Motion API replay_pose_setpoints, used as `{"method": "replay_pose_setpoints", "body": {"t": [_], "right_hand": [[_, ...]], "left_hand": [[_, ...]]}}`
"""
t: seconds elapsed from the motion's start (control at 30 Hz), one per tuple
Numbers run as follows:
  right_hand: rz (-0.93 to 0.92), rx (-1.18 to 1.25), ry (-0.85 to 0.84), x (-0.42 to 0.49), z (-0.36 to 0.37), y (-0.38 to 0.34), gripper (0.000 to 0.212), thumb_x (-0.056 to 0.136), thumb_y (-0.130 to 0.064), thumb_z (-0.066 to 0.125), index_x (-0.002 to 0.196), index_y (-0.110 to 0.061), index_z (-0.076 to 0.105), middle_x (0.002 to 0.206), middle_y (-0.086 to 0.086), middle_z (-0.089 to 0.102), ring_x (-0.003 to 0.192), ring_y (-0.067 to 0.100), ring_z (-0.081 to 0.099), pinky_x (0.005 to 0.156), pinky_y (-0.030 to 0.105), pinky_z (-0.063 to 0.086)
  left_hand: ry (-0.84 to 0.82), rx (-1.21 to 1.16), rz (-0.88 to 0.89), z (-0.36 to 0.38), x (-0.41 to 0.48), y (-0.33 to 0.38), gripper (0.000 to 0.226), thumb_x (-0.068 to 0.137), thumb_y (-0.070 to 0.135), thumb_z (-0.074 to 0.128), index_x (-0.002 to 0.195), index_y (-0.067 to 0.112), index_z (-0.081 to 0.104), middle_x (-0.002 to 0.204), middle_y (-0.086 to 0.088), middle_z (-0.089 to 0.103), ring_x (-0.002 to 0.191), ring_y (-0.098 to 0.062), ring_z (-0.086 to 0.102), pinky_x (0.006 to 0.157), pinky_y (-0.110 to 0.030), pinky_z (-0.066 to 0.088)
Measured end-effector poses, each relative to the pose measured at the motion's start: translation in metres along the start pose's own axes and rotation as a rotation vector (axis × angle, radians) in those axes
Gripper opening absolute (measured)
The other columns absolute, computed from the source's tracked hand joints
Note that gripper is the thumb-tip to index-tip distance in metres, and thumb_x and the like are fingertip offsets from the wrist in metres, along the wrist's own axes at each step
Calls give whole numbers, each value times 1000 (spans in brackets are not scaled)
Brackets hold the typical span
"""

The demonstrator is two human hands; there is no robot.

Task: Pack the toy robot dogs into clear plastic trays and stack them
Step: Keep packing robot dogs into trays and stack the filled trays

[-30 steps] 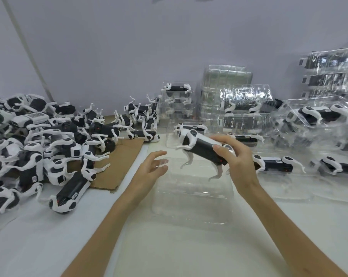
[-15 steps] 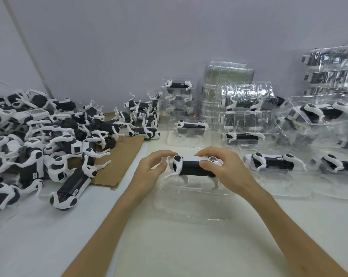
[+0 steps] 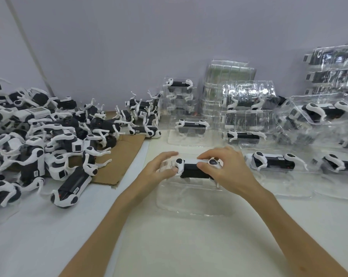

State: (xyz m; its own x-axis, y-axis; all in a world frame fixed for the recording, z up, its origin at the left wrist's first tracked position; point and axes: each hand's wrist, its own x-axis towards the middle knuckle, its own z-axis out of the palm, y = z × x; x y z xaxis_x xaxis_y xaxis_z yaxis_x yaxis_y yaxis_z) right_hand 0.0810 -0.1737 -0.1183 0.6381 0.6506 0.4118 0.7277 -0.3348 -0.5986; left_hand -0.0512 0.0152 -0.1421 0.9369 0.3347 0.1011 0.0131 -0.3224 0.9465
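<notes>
Right grip (image 3: 227,168) holds the toy robot dog (image 3: 191,169): fingers lie over its white back and the thumb presses its black side. Left grip (image 3: 159,168) pinches the opposite end, fingers curved above and thumb against the white shoulder there.

The dog lies level between my two grips. Its long axis runs straight from one to the other, across my view. Its back is up, its legs point down, and its black flank faces me. I cannot tell which end is the head.

It sits in the far part of the clear tray (image 3: 193,202), which lies flat on the table (image 3: 189,248) right under both grips.

A second ago only the right grip held the dog. It was raised above the tray and tilted, with the end toward the left grip higher, and the left grip was spread and off it. Since then it has come down level into the tray, and the left grip has closed on its end.

Well out beyond the left grip lies the pile of loose dogs (image 3: 49,140), partly on cardboard (image 3: 121,156). Just past the right grip is a packed tray (image 3: 269,163), with more stacked beyond.
</notes>
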Motion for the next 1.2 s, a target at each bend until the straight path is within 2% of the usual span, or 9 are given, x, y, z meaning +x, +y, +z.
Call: {"method": "replay_pose_setpoints", "body": {"t": [0.1,0.17,0.23,0.4,0.57,0.7,0.83,0.93,1.2], "right_hand": [[40,-6,98,2,-1,3,20,79,-56,72,93,-41,69,99,-17,59,97,-3,49,93,32,37],[122,2,97,4,-2,5,32,81,-62,65,102,-37,67,111,-14,57,105,6,51,93,33,42],[197,56,96,5,-3,7,38,90,-61,53,113,-32,63,121,-11,52,115,11,51,95,34,42],[327,149,-8,8,-7,17,46,101,-52,42,135,-23,55,140,-4,54,114,11,52,88,26,34],[397,342,-149,7,-3,16,48,97,-59,43,142,-40,48,147,-16,46,132,7,42,107,33,36],[378,519,-199,6,-5,15,75,83,-65,55,150,-46,30,154,-22,34,138,5,36,113,37,34],[370,578,-130,6,2,15,93,72,-69,59,153,-42,24,153,-20,35,134,8,40,102,31,32],[471,572,-128,6,6,16,107,59,-79,58,153,-36,27,142,-11,43,120,10,47,93,31,35],[335,526,-2,4,8,12,67,64,-74,64,120,-38,55,115,-13,63,83,-4,66,77,23,50]], "left_hand": [[63,-23,-111,-2,3,-3,66,80,49,74,138,47,41,136,19,47,128,3,43,103,-25,35],[86,-2,-176,-4,5,-6,41,86,50,70,121,52,48,118,33,51,109,21,49,86,-12,35],[77,26,-201,-4,6,-9,23,89,53,64,110,48,55,112,35,55,111,18,49,81,-11,35],[111,90,-233,-3,7,-11,58,74,71,55,114,31,67,120,12,66,121,-12,55,113,-40,34],[69,-6,-232,-7,4,-5,29,72,72,68,96,60,58,85,53,55,99,21,47,89,-16,33],[150,-109,-144,-14,3,-2,68,66,74,73,126,66,43,117,36,53,106,23,45,90,-14,37],[146,-144,-31,-16,1,-2,94,58,66,77,142,61,33,139,6,56,113,-10,65,91,-37,57],[170,-153,37,-16,2,-2,101,58,59,82,145,57,31,142,3,53,108,-12,67,82,-31,55],[220,-107,83,-18,1,-2,97,65,43,82,148,41,34,142,13,45,110,-14,61,93,-37,55]]}}
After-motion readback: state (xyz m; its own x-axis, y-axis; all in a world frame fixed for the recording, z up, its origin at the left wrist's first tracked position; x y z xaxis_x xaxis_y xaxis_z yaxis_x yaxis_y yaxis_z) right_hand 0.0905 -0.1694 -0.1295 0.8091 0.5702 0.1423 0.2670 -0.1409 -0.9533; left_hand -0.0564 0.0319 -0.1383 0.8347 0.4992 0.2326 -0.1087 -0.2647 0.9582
